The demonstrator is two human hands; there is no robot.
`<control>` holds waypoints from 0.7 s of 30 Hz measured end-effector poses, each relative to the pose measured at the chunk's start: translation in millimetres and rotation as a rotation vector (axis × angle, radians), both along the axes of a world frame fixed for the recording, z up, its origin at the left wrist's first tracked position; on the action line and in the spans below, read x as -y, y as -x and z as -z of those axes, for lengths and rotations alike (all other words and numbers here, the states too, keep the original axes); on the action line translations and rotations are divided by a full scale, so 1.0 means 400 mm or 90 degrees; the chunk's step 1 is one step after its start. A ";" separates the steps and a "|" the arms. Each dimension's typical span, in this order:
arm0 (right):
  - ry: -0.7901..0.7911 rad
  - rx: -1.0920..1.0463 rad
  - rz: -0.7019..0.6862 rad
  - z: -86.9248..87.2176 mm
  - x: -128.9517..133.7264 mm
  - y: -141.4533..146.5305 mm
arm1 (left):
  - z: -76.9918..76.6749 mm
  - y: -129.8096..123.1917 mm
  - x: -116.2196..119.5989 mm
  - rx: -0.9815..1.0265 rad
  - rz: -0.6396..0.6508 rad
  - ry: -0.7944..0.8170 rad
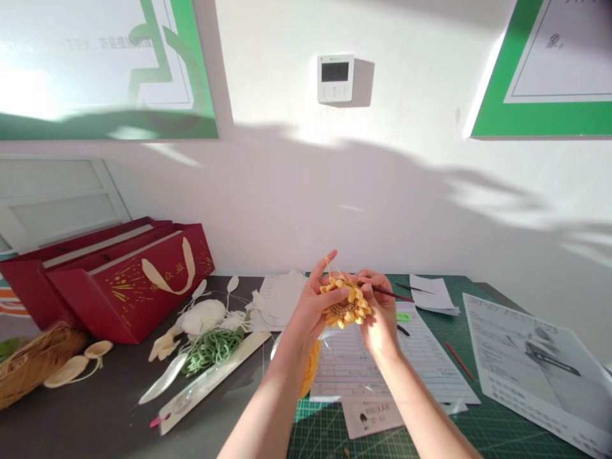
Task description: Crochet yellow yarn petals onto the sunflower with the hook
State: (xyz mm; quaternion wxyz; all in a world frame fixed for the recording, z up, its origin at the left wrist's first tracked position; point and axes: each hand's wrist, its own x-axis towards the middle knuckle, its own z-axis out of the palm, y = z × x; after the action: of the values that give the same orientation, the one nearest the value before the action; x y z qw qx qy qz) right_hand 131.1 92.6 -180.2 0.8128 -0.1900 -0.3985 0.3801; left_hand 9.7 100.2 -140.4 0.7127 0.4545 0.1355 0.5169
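A crocheted sunflower [343,310] with yellow petals and a brown centre is held up above the papers. My left hand [313,303] grips its left side, thumb on the front, and yellow yarn [331,262] loops over the raised index finger. At the flower's right edge, my right hand [381,312] is closed around a dark red crochet hook [394,294], whose handle sticks out to the right. The hook's tip is hidden at the petals. Partly behind my left forearm sits a ball of yellow yarn [310,368].
Printed sheets [421,357] lie on a green cutting mat [325,433]. A thin red stick [459,361] is to the right. Leftward are green yarn [213,350], white yarn [203,317], a long white strip [217,379], brown yarn [43,360] and red gift bags [129,280]. A wall [296,210] stands behind.
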 end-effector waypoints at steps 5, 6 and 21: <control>-0.003 -0.004 0.001 -0.002 -0.003 -0.012 | -0.002 0.002 -0.001 -0.009 0.012 -0.030; -0.004 -0.004 -0.001 -0.001 -0.004 -0.013 | -0.002 0.003 -0.001 -0.010 0.015 -0.031; 0.052 -0.059 -0.052 0.001 0.016 0.008 | 0.001 0.018 0.006 -0.019 0.072 -0.025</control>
State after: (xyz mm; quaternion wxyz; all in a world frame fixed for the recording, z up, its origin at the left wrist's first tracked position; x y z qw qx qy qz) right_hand 127.8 86.2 -180.4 0.8056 -0.1886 -0.3523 0.4373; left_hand 2.4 97.7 -140.9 0.7295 0.4831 0.1103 0.4715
